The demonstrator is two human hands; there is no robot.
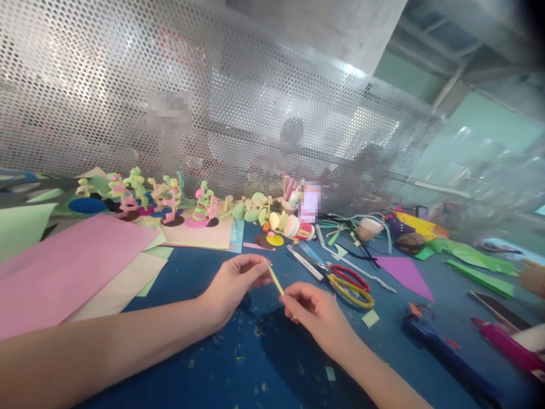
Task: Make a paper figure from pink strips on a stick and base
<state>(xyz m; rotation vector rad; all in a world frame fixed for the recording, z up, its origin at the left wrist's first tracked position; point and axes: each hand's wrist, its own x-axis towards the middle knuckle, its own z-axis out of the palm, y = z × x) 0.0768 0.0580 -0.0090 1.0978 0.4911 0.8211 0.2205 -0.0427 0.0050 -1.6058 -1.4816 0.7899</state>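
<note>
A thin, pale yellow paper strip (276,280) stretches between my two hands above the blue table. Its far end is pinched by the thumb and fingertips of my left hand (238,281). The near end sits in the closed fingers of my right hand (313,309), whose curled fingers hide part of it. Just beyond the strip lie scissors (349,284) with a red and a yellow handle, beside a white cutter knife (305,262). A small light green paper scrap (370,318) is to the right of my right hand.
Pink paper sheets (80,261) cover the left side. Several small paper figures (170,199) stand at the back, near a red-and-white jar (300,227) on its side. A blue glue gun (447,352), a purple paper piece (406,275) and a phone (498,309) lie right. Perforated metal (255,102) rises behind.
</note>
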